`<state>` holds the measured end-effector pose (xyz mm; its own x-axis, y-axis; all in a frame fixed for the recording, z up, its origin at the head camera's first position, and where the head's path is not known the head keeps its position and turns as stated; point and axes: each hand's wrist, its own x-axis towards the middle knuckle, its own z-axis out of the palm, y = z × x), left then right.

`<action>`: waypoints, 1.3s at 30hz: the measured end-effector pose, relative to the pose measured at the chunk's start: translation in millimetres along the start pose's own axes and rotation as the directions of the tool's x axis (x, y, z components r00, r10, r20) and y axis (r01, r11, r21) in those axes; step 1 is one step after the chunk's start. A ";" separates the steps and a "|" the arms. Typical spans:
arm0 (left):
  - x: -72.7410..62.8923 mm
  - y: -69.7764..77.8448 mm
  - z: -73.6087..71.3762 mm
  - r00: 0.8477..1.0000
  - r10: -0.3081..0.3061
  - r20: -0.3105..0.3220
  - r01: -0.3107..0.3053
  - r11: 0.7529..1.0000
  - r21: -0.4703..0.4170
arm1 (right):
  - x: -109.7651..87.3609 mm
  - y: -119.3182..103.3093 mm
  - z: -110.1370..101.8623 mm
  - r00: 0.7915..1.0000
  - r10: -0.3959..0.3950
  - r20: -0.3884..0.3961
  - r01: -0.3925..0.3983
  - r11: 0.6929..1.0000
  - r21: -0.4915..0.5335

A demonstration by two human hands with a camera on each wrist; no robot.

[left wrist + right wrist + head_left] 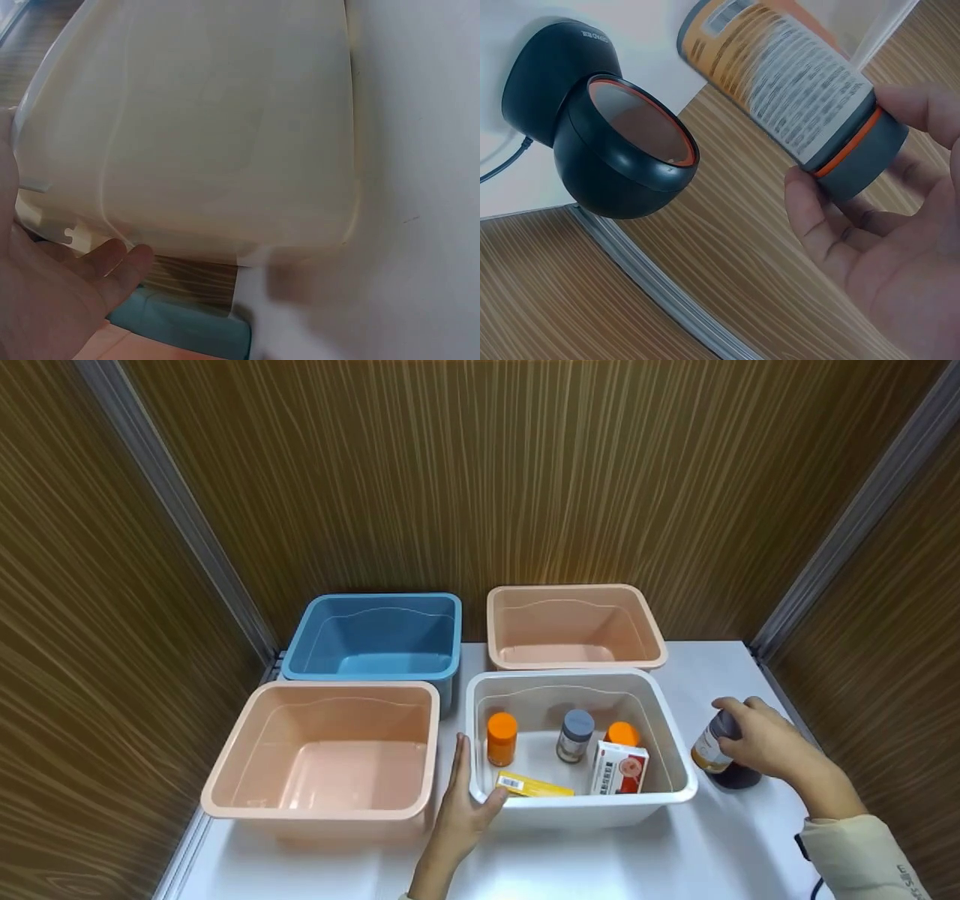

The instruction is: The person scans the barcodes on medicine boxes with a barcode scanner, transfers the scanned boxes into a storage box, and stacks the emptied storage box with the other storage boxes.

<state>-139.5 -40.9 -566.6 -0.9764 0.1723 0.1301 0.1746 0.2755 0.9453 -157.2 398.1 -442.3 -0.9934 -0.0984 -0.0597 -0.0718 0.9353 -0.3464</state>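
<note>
At the right of the head view, my right hand (776, 746) holds a supplement bottle (709, 751) by its dark grey cap. The right wrist view shows that bottle (795, 90) tilted, its orange-and-white label facing a black scanner-like device (592, 165) with an orange-ringed window. My left hand (463, 817) rests against the front left corner of a white bin (585, 802), fingers extended along its outer side. Inside the bin are an orange bottle (502, 742), a grey-capped jar (574, 739), another orange cap (622, 733), a white-and-red box (619, 769) and a yellow box (534, 786).
A pink bin (322, 813) stands left of the white one. Behind are a blue bin (375, 676) and another pink bin (577, 665). Wood-grain panels (480, 495) enclose the white table (600, 862) at the back and sides. A cable (506, 161) runs from the black device.
</note>
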 end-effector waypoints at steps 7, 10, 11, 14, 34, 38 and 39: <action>-0.3 0.8 0.0 1.000 0.001 0.001 -0.001 1.000 -0.004 | -1.6 -0.1 -1.5 1.000 -0.017 0.022 0.018 1.000 -0.012; -1.0 0.7 -0.2 1.000 0.013 -0.003 -0.013 1.000 0.000 | -2.5 0.6 -2.0 0.999 -0.027 0.047 0.028 0.999 -0.017; -1.1 0.8 -0.3 1.000 0.012 -0.004 -0.012 1.000 0.000 | -2.6 1.1 -1.8 0.998 -0.026 0.056 0.027 0.999 -0.018; -1.2 1.0 -0.3 1.000 0.009 -0.001 -0.009 1.000 -0.005 | -2.1 2.1 0.0 0.997 -0.040 0.059 0.042 0.999 -0.029; -1.1 -1.9 -0.4 1.000 0.027 0.000 -0.027 0.999 -0.020 | 5.5 2.5 4.8 0.997 -0.072 0.000 0.072 0.996 -0.058; -0.2 -2.3 -0.2 1.000 0.002 0.007 -0.002 1.000 -0.021 | 6.9 1.4 4.6 0.997 -0.075 0.007 0.076 0.996 -0.056; 0.0 -1.8 -0.1 1.000 -0.004 0.009 0.004 1.000 -0.024 | 7.2 0.9 4.4 0.997 -0.075 0.011 0.075 0.996 -0.056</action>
<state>-139.7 -41.5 -568.3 -0.9758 0.1802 0.1240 0.1679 0.2532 0.9527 -164.0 396.8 -447.2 -0.9842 -0.1716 -0.0436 -0.1512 0.9427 -0.2974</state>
